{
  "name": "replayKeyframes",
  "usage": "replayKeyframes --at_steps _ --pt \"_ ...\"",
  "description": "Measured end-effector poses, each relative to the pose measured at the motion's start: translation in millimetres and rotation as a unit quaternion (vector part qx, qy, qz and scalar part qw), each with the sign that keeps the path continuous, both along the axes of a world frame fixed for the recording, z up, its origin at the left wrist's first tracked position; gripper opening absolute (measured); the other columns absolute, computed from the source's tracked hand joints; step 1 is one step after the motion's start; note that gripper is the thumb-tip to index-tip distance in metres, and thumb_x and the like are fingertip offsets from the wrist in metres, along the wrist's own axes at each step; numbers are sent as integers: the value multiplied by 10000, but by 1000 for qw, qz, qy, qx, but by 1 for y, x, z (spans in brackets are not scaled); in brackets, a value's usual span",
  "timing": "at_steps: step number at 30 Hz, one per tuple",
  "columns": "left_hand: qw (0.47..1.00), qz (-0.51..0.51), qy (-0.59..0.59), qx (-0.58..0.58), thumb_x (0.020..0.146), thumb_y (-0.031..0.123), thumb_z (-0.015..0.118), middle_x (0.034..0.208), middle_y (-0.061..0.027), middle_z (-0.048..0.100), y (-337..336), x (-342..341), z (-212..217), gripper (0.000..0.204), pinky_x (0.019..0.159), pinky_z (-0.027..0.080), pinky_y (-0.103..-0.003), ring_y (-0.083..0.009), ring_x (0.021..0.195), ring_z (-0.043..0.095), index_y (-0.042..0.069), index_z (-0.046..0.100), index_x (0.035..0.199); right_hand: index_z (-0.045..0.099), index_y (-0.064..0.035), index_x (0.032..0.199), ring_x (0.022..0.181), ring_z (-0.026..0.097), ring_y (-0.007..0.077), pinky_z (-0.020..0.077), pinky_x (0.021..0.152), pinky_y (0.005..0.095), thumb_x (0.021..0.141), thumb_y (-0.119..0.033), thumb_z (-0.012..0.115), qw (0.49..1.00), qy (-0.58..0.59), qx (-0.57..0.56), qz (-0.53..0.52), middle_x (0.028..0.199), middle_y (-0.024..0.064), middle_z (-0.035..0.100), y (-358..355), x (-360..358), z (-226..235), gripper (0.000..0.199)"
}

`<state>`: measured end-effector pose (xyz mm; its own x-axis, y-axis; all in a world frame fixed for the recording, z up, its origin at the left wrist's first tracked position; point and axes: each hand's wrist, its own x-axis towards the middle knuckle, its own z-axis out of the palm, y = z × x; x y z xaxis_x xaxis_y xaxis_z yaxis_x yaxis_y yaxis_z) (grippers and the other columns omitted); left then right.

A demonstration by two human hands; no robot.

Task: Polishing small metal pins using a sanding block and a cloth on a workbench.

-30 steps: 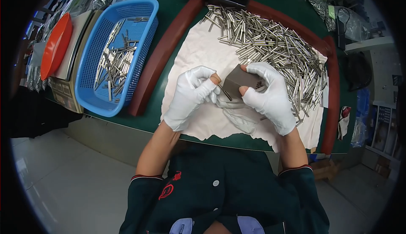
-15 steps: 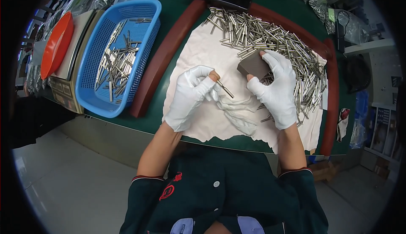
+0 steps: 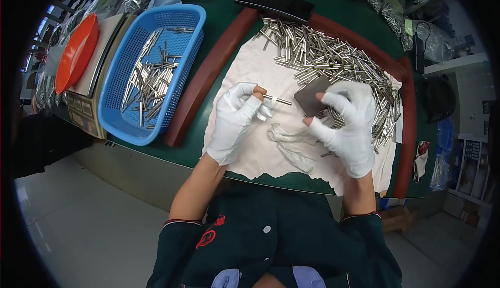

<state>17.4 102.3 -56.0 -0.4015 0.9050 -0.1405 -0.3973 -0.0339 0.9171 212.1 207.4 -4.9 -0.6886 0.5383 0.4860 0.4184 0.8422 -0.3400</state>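
Note:
My left hand (image 3: 234, 119), in a white glove with bare fingertips, pinches a slim shiny metal pin (image 3: 278, 100) by one end. The pin points right, above the pale cloth (image 3: 245, 155). A dark grey-brown block (image 3: 311, 96) rests at the edge of a heap of similar metal pins (image 3: 333, 54). Close to the block is my right hand (image 3: 351, 124), gloved the same way, thumb and forefinger apart with nothing between them. Its fingertips partly overlap the block in view. Below the hands lies a crumpled white cloth (image 3: 294, 150).
Dark red bars (image 3: 208, 80) frame the cloth on the green table. To the left stands a blue perforated basket (image 3: 112, 87) with pins in it, beside a scale (image 3: 86, 116) bearing an orange dish (image 3: 77, 54). A black case (image 3: 273, 4) sits on the far bar.
My right hand has let go of the block and drawn back slightly toward me. The pin in my left hand has swung from slanting toward me to lying nearly level.

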Motion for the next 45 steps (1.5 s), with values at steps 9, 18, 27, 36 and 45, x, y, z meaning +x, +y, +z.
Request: replayKeyframes --at_steps 9,18,27,36,45 --pt "999 21 40 -2 927 48 595 823 -76 660 -1 2 1 108 623 505 -221 -120 686 637 -15 599 1015 573 -76 749 813 486 282 393 681 399 656 -235 741 976 -174 -1 134 805 81 506 -23 -12 -12 250" --pt "994 -35 97 -30 927 26 586 839 -55 647 -1 17 8 87 607 505 -218 -98 679 630 -13 595 1004 596 -16 1130 808 576 267 458 673 377 736 -90 655 995 95 2 21 1003 99 594 -26 -32 -19 405" --pt "991 -26 130 5 896 -20 606 864 -55 638 -9 21 22 37 613 515 -220 -99 717 620 -25 614 932 616 -68 1146 710 515 257 412 622 376 857 -272 629 988 12 -67 135 831 76 565 -24 -25 -21 354" --pt "964 -76 204 154 860 -72 619 873 -82 629 -13 18 28 63 634 519 -243 -131 709 626 -27 621 904 579 -48 765 511 550 199 423 496 331 975 -230 509 922 165 -300 182 594 44 548 -31 -28 -16 286" --pt "992 25 61 105 903 25 620 879 -95 631 -15 11 15 75 618 514 -244 -134 699 631 -17 593 960 593 -14 776 473 505 93 411 474 255 1004 -228 480 863 140 -463 149 549 14 512 -22 -15 -7 332"
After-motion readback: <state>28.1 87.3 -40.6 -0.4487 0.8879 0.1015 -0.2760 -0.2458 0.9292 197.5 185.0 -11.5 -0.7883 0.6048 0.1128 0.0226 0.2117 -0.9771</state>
